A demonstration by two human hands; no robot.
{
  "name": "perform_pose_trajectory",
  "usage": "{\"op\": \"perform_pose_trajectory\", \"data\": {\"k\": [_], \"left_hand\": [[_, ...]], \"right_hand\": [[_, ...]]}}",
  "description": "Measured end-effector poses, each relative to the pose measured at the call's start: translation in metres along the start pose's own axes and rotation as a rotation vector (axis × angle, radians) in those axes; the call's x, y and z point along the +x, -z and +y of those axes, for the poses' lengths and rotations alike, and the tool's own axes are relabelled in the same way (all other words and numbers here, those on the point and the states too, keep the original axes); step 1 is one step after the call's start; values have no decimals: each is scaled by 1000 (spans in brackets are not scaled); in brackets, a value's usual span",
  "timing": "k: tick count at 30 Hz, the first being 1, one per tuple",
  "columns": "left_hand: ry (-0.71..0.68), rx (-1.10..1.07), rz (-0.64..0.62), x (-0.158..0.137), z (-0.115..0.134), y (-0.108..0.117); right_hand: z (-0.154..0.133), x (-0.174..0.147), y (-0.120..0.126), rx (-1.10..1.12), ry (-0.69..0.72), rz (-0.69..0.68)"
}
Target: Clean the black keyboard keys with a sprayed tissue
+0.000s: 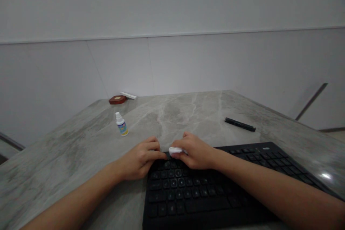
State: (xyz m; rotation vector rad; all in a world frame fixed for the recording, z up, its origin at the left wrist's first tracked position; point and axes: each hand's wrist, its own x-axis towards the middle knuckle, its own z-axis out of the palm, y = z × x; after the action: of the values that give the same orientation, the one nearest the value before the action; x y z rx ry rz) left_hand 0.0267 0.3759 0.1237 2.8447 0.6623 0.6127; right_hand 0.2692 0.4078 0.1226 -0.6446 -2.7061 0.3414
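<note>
A black keyboard (206, 204) lies on the table in front of me, its left part nearest. My left hand (140, 158) is at its top left corner, fingers bent and closed on the edge, with the index fingertip down by the top row of keys. Close beside it, over the same top row, my right hand (194, 151) pinches a small white object (175, 150) with a rounded end. Its kind I cannot make out, as the fingers cover much of it. My right forearm crosses above the keyboard and hides many keys.
On the grey marbled table (178, 115), a small white bottle (122, 124) with a coloured label stands left of the hands. A black pen (239, 124) lies beyond the keyboard at right. A reddish-brown case (117, 100) and a flat white item (128, 95) sit near the back wall.
</note>
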Motion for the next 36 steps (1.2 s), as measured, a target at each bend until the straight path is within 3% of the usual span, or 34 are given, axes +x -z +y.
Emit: {"op": "perform_pose_trajectory", "data": {"k": [4, 8, 13, 17, 22, 26, 31, 36], "left_hand": [[-9, -12, 17, 0, 0, 0], [-3, -24, 10, 0, 0, -3], [42, -13, -52, -2, 0, -6], [49, -7, -55, -2, -1, -7], [30, -10, -40, -1, -1, -7], [49, -33, -59, -1, 0, -6], [86, -30, -90, -3, 1, -6], [81, -36, -85, -3, 1, -6]], "right_hand": [[0, 0, 0, 9, 28, -19], [2, 0, -1, -28, -65, 35], [2, -1, 0, 18, 33, -19], [1, -1, 1, -41, -63, 26], [0, 0, 1, 17, 39, -21], [1, 1, 0, -47, -77, 34], [0, 0, 1, 16, 44, -39], [2, -1, 0, -40, -70, 30]]}}
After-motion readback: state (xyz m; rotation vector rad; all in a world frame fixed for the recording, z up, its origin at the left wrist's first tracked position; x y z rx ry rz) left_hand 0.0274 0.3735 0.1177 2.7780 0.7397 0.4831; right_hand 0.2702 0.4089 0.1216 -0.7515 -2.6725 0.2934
